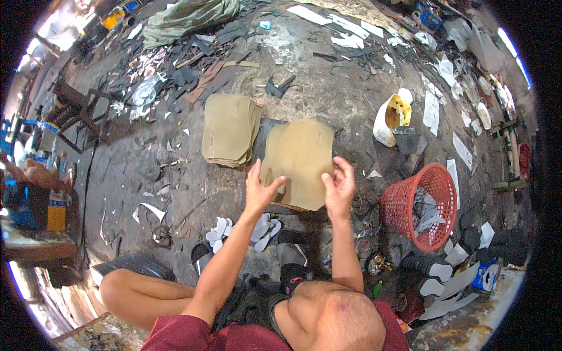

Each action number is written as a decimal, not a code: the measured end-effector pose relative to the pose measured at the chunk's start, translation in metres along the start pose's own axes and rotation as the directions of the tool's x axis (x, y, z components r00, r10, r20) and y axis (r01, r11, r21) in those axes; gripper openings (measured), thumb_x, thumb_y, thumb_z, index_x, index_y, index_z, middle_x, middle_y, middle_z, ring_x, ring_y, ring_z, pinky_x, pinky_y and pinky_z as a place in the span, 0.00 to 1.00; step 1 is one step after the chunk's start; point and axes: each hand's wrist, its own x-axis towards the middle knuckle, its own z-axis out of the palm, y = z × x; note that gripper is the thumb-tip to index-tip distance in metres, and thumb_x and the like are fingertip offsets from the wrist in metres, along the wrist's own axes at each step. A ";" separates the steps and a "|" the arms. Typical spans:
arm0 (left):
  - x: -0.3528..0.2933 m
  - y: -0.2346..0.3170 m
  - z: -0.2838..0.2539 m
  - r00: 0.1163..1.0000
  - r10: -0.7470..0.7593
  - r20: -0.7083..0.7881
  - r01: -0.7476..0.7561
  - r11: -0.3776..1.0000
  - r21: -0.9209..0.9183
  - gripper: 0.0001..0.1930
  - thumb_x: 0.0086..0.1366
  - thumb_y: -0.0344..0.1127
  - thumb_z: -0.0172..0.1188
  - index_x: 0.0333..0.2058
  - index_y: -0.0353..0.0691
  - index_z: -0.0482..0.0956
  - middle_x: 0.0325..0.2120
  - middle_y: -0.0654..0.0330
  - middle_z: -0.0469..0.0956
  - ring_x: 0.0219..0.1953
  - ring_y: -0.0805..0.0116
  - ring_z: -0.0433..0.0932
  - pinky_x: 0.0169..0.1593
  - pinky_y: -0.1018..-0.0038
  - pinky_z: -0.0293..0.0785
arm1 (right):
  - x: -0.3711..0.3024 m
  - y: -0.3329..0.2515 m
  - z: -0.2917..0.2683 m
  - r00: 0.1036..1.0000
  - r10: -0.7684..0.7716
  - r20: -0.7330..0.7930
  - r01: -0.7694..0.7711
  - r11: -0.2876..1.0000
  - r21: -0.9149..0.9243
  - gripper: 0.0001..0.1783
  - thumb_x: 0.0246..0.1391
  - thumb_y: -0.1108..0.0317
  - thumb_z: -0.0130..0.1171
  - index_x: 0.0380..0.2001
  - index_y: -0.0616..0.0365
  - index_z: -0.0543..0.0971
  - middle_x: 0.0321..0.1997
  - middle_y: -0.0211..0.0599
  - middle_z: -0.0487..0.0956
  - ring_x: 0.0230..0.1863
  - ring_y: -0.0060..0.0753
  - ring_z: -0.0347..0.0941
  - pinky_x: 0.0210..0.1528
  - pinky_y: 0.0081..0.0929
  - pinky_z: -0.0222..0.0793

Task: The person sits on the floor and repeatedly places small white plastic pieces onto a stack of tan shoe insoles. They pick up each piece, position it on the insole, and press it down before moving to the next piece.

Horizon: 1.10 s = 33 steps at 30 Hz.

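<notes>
A stack of tan, thin sheets with rounded corners [298, 158] lies on the dark floor in front of me. My right hand [341, 190] is at its right edge, thumb on the top sheet and fingers curled at the side. My left hand [262, 190] is at the lower left edge, fingers stretched apart and the thumb resting on the sheets. Just to the left and farther off sits a second stack of similar tan sheets [228, 130], which neither hand touches. Several small white sole-shaped pieces [262, 233] lie on the floor nearer to me.
A red plastic basket [391, 202] with grey scraps stands to the right. Behind it are a cut-open white container [383, 126] and a dark cup [405, 140]. Dark sole-shaped stacks [418, 266] lie at lower right. A metal frame [88, 117] stands at left; scraps litter the floor.
</notes>
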 end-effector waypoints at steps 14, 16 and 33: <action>-0.029 0.009 -0.021 0.673 -0.245 0.698 0.713 0.466 -0.524 0.22 0.66 0.42 0.68 0.53 0.34 0.80 0.45 0.55 0.85 0.45 0.61 0.86 0.51 0.62 0.82 | -0.026 -0.058 0.007 0.990 0.030 0.141 0.060 0.804 -0.591 0.70 0.33 0.61 0.85 0.76 0.47 0.50 0.62 0.47 0.73 0.73 0.48 0.60 0.74 0.55 0.55; -0.027 0.014 -0.026 0.658 -0.163 0.735 0.606 0.693 -0.389 0.19 0.65 0.43 0.69 0.47 0.35 0.83 0.40 0.56 0.86 0.41 0.64 0.85 0.46 0.65 0.81 | -0.027 -0.075 0.007 0.900 -0.263 0.349 0.436 0.587 -0.682 0.58 0.33 0.62 0.83 0.70 0.48 0.63 0.60 0.46 0.76 0.73 0.49 0.60 0.76 0.56 0.48; -0.112 -0.099 -0.056 0.988 0.050 0.147 -0.132 0.764 0.631 0.20 0.47 0.36 0.78 0.38 0.41 0.83 0.33 0.55 0.82 0.39 0.52 0.81 0.45 0.57 0.79 | -0.007 0.013 0.032 0.926 -0.377 -0.012 0.251 0.640 -0.726 0.36 0.54 0.62 0.72 0.64 0.61 0.72 0.64 0.49 0.76 0.58 0.50 0.76 0.62 0.46 0.69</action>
